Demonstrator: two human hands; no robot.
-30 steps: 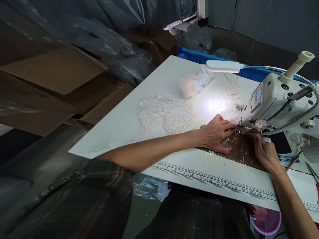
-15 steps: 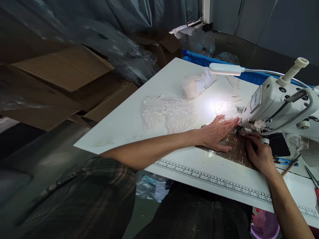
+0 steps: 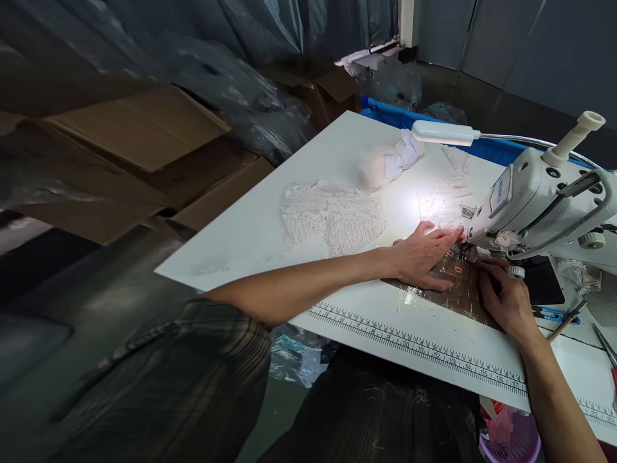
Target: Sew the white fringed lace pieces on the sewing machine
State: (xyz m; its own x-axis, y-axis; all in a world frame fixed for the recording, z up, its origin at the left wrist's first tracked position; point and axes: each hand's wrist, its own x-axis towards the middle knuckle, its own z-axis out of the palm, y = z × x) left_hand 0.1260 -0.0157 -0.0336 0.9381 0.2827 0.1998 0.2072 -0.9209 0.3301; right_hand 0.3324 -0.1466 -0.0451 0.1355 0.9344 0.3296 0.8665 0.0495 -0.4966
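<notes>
The person sat at a white work table (image 3: 270,231) w/ a printed ruler strip (image 3: 434,350) along its front edge. The left hand (image 3: 424,257) lay palm-down on a brownish, glinting flat sheet w/ a small red mark (image 3: 463,292). Its fingers were straight & close together, pointing at the metal presser foot (image 3: 470,254) of the white industrial sewing machine (image 3: 530,199). It pressed flat, gripping nothing.

The right hand (image 3: 506,299) rested on the same sheet just right of the foot, fingers curled, tips nr the needle area. Whether they pinched the material or only touched it couldn't be told. The sheet lay flat on the table btwn & under both hands, its far end at the machine head.

A white bar lamp on a gooseneck (image 3: 443,133) threw a bright patch on the table just beyond the left hand. A heap of white openwork lace (image 3: 332,218) sat left of that patch, well apart from the hands. A pale pinkish cloth bundle (image 3: 385,164) lay further back, and thin lace strips (image 3: 448,190) lay nr the machine.

Blue-handled snips (image 3: 554,315) lay on the table right of the right hand. A purple plastic basket (image 3: 511,444) showed below the table edge. Brown cardboard boxes (image 3: 139,128) stood at left, off the table.
</notes>
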